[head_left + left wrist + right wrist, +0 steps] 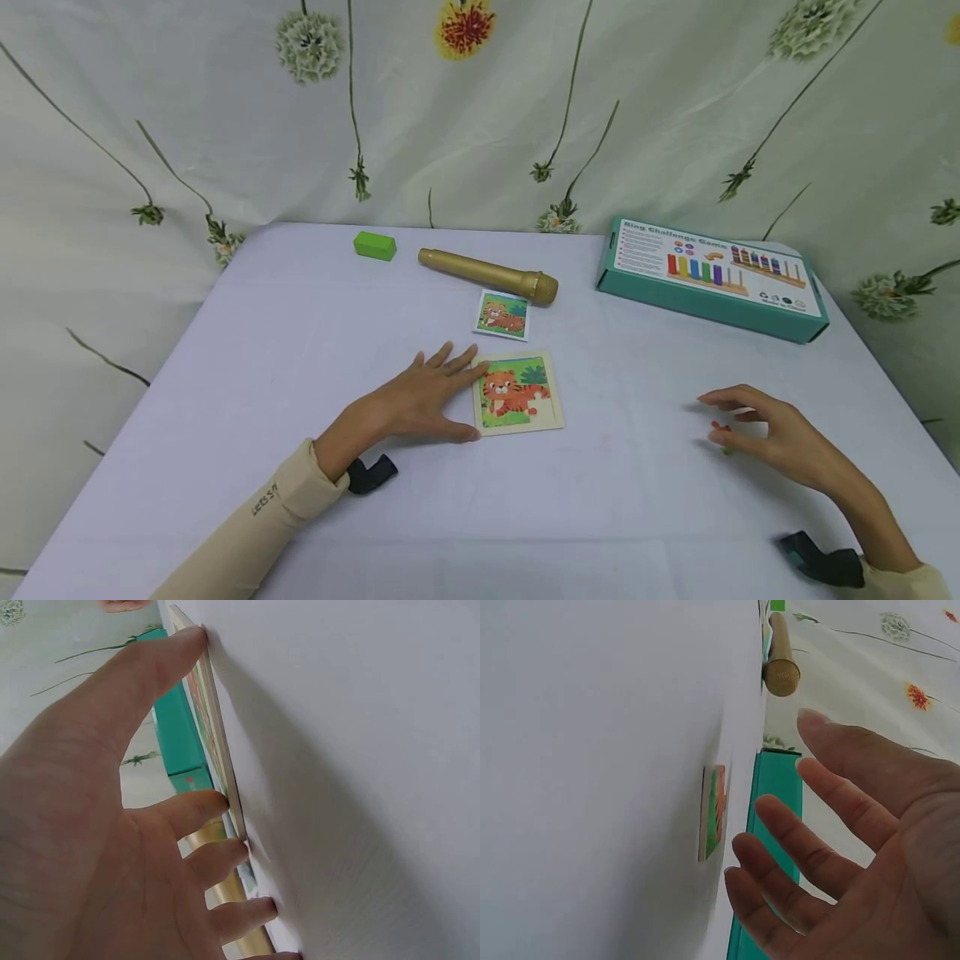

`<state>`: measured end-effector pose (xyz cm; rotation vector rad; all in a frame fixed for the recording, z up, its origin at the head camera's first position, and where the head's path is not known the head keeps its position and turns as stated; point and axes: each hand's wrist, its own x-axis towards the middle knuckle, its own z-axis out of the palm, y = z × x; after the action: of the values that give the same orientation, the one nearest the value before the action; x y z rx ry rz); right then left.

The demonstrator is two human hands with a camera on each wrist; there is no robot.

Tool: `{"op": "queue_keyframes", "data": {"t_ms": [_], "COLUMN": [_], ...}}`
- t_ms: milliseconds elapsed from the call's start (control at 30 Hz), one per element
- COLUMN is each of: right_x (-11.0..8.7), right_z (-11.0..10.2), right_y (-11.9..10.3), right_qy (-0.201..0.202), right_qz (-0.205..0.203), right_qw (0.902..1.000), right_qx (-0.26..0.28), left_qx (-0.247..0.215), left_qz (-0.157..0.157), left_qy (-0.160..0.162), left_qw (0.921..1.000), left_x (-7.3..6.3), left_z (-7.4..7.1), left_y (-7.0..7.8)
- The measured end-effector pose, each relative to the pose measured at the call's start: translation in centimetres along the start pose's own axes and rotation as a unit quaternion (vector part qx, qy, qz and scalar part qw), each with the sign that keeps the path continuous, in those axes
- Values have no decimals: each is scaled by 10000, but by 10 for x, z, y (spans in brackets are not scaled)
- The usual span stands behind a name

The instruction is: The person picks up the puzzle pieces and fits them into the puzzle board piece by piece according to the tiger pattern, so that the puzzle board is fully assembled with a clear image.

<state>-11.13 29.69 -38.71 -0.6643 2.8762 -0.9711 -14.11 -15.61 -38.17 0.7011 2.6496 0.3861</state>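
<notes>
A tiger jigsaw puzzle (515,392) in a pale wooden tray lies mid-table, with a bare gap at its lower right. My left hand (420,396) touches the tray's left edge, its fingers spread; in the left wrist view the thumb and fingertips meet that edge. Over to the right, my right hand (780,437) hovers above a small puzzle piece (714,814) coloured orange and green. Its fingers are loosely bent and apart from the piece, which lies on the cloth. From the head view the hand partly hides this piece.
Behind the puzzle lies a small tiger picture card (502,316), close to a gold microphone (487,275). A green block (375,246) sits at the back left. The teal game box (712,279) occupies the back right, before a flowered cloth backdrop (480,125).
</notes>
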Motion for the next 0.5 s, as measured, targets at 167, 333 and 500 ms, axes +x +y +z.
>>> {"op": "queue_keyframes", "data": {"t_ms": [167,333,500], "right_x": [-8,-15,-21], "right_z": [-4,-6,-6], "right_y": [7,15,20], "right_qy": [-33,-68,-250], "right_qz": [316,333,479], "right_qw": [9991,9988,9980], "right_qx": [-285,-347,-319], "left_qx": [-9,34,39], "left_qz": [-11,-20,27], "left_qy": [4,22,66], "left_qw": [10000,10000,10000], "left_x": [0,0,1], "left_z": [0,0,0], "left_y": [-1,-1,-2]}}
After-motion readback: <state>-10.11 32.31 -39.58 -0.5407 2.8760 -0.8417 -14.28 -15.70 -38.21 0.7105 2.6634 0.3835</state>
